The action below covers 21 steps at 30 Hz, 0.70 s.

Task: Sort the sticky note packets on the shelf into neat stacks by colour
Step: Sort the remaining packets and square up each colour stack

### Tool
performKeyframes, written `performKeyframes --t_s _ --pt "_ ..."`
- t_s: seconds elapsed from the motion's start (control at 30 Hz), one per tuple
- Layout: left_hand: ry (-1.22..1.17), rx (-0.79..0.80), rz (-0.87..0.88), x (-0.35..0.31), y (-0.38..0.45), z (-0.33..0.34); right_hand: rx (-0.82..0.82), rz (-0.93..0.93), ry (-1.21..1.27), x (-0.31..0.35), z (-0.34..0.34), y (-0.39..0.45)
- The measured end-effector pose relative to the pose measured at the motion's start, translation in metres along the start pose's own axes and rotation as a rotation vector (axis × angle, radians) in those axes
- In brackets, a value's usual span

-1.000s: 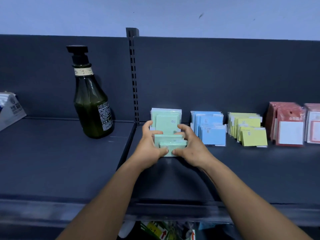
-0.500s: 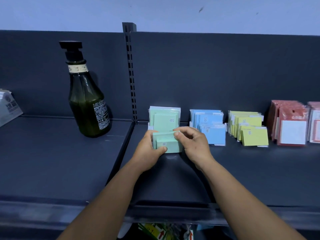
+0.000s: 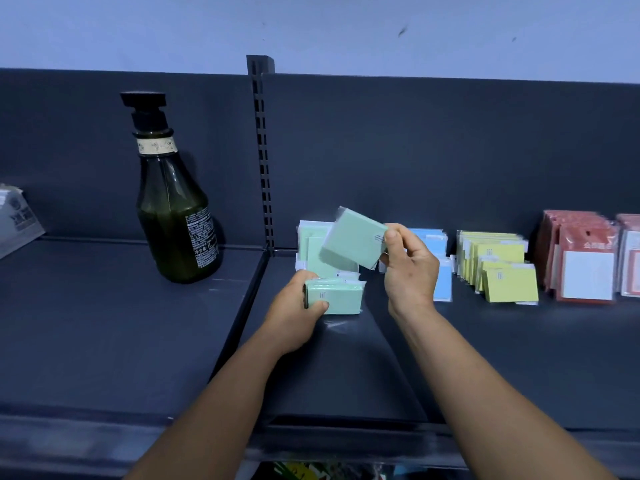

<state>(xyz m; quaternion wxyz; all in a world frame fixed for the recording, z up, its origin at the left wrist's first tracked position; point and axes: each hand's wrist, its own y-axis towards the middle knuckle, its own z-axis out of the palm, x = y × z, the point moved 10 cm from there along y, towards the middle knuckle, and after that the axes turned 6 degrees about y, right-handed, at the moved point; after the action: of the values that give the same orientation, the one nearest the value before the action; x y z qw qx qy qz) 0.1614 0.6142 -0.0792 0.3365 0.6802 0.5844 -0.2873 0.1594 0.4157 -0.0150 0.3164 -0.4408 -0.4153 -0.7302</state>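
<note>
Right hand pinching tilted mint-green packet mid-frame, left hand gripping small green stack below.

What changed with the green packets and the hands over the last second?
The right hand has lifted one green packet off the pair and holds it tilted in the air above the green row. The left hand keeps its grip on the other green packet, low by the shelf. The blue, yellow and red stacks and the bottle stayed put.
</note>
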Motion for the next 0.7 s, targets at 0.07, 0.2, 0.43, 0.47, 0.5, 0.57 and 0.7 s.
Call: performKeyframes --t_s 0.07,0.2,0.43,0.47,0.5,0.57,0.7 --pt "0.007 -0.002 -0.003 0.001 0.001 0.000 0.013 -0.003 -0.070 -0.005 0.001 0.001" --pt "-0.048 -0.072 -0.020 0.002 0.001 -0.005 0.260 0.068 -0.216 -0.022 0.026 -0.009" --pt "0.084 -0.096 -0.052 0.000 0.007 -0.007 0.442 0.282 -0.351 -0.046 0.037 -0.025" --pt "0.122 -0.106 -0.051 -0.001 0.009 -0.007 0.470 0.292 -0.389 -0.048 0.037 -0.026" --pt "0.158 -0.113 -0.056 -0.001 0.012 -0.007 0.502 0.293 -0.452 -0.050 0.037 -0.028" --pt "0.202 -0.128 -0.083 0.000 0.017 -0.007 0.545 0.276 -0.620 -0.052 0.038 -0.028" --pt "0.241 -0.169 -0.136 0.004 0.028 -0.008 0.474 0.184 -0.859 -0.054 0.044 -0.010"
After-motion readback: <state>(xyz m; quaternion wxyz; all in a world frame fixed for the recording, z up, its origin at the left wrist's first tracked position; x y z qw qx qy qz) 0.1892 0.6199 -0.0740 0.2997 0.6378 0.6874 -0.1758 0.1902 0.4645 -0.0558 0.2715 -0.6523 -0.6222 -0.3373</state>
